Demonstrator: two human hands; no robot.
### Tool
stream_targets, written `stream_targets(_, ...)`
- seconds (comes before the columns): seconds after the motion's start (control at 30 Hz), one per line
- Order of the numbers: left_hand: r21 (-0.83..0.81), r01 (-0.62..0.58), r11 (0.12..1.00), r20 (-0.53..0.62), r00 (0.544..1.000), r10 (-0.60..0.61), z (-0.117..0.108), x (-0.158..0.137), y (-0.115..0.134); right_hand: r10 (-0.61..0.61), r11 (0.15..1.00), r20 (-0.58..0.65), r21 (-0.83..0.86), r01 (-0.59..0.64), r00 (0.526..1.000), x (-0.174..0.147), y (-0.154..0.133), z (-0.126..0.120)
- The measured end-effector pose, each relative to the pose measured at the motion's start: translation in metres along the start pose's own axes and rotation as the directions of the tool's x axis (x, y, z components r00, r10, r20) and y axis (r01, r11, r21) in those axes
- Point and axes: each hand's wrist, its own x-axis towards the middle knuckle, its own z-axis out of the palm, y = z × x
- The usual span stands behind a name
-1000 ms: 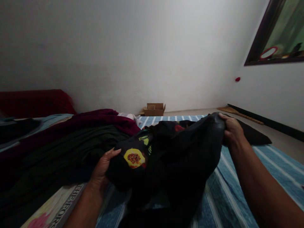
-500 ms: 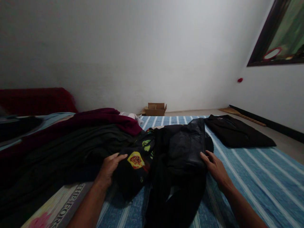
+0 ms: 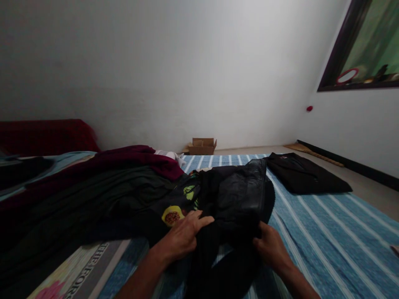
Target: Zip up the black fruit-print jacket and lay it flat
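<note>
A black jacket (image 3: 240, 195) with a shiny, leather-like panel lies spread in front of me, its lower part hanging in loose dark folds toward me. Beside it on the left is dark fabric with a bright fruit print (image 3: 173, 215); whether it belongs to the jacket I cannot tell. My left hand (image 3: 183, 234) is closed on the jacket's black cloth near the middle, fingertips partly hidden. At the jacket's right side, my right hand (image 3: 272, 248) pinches its lower edge.
A heap of dark green and maroon clothes (image 3: 134, 174) covers the left. A folded black garment (image 3: 307, 172) lies at the right on the blue striped bedsheet (image 3: 336, 232). Near left is a printed floral piece with lettering (image 3: 84, 265). A cardboard box (image 3: 202, 146) stands by the wall.
My left hand has moved right, from the fruit-print fabric onto the jacket's black cloth. My right hand has slid lower along the jacket's right side. The view has shifted slightly.
</note>
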Motion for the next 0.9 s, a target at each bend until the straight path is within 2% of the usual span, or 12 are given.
stream_targets(0.13,-0.279,0.021,0.96,0.012,1.0,-0.019,-0.022,0.015,-0.003,0.031,0.999,-0.155,-0.021,-0.035,0.987,-0.001,0.007,-0.047)
stream_targets(0.2,-0.428,0.091,0.899,-0.094,0.985,-0.144,-0.048,0.028,-0.014,0.049,0.99,-0.308,-0.111,-0.087,0.95,0.001,0.015,-0.078)
stream_targets(0.23,-0.497,0.102,0.862,-0.21,0.95,-0.233,-0.064,0.036,-0.022,0.043,0.977,-0.377,-0.176,-0.118,0.925,0.004,0.02,-0.094)
stream_targets(0.27,-0.57,0.09,0.816,-0.359,0.867,-0.346,-0.08,0.046,-0.032,0.029,0.956,-0.463,-0.245,-0.159,0.886,0.006,0.026,-0.108)
stream_targets(0.33,-0.694,-0.025,0.72,-0.587,0.598,-0.545,-0.109,0.066,-0.051,-0.037,0.894,-0.609,-0.375,-0.246,0.792,0.012,0.035,-0.133)
stream_targets(0.37,-0.701,-0.035,0.712,-0.605,0.558,-0.568,-0.12,0.076,-0.06,-0.059,0.863,-0.659,-0.411,-0.293,0.75,0.015,0.04,-0.141)
stream_targets(0.43,-0.694,-0.014,0.72,-0.6,0.564,-0.568,-0.129,0.09,-0.074,-0.097,0.811,-0.697,-0.469,-0.349,0.711,0.019,0.047,-0.148)
stream_targets(0.5,-0.667,0.059,0.742,-0.56,0.617,-0.553,-0.12,0.095,-0.081,-0.148,0.787,-0.672,-0.524,-0.325,0.725,0.02,0.051,-0.141)
stream_targets(0.6,-0.554,0.205,0.807,-0.472,0.721,-0.507,-0.087,0.085,-0.079,-0.162,0.845,-0.517,-0.513,-0.153,0.841,0.015,0.048,-0.112)
stream_targets(0.7,-0.424,0.296,0.856,-0.429,0.767,-0.477,-0.05,0.06,-0.067,0.006,0.952,-0.247,-0.296,-0.082,0.969,0.009,0.039,-0.077)
stream_targets(0.8,-0.063,0.358,0.932,-0.345,0.868,-0.357,-0.024,0.032,-0.045,0.117,0.96,-0.207,-0.226,-0.164,0.971,0.007,0.03,-0.053)
stream_targets(0.9,0.242,0.366,0.899,-0.275,0.914,-0.298,-0.003,0.008,-0.019,0.047,0.982,-0.298,-0.161,-0.099,0.954,0.009,0.024,-0.042)
